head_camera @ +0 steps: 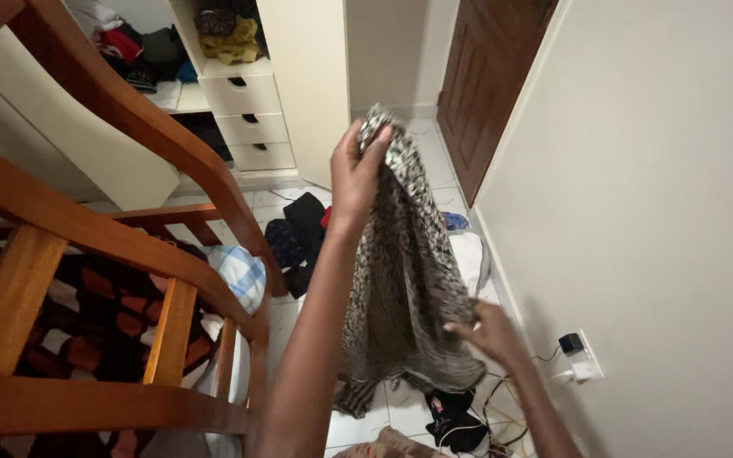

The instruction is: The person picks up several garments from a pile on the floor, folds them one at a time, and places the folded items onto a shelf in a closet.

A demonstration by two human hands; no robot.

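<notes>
A wooden bed frame [86, 229] with curved rails fills the left side, a dark red-and-black patterned blanket [103, 314] showing between its slats. Behind it, at the top edge, a white wardrobe [299, 85] stands open: its shelves hold crumpled clothes, red and dark ones on the left, mustard-coloured ones above a stack of three shut drawers [249, 123].

In the middle, the left hand [356, 174] is raised, fingers pinched shut around the top of a black-and-white spotted garment [400, 280], which hangs down over the tiled floor [417, 153]. The right hand [492, 332], lower down, grips the garment's side edge with fingers closed.

Dark clothes [299, 237] lie strewn on the floor beyond and below. At the right, a charger [577, 360] sits in a wall socket, its cables trailing among the clothes; the hanging hem could likely catch on them.
</notes>
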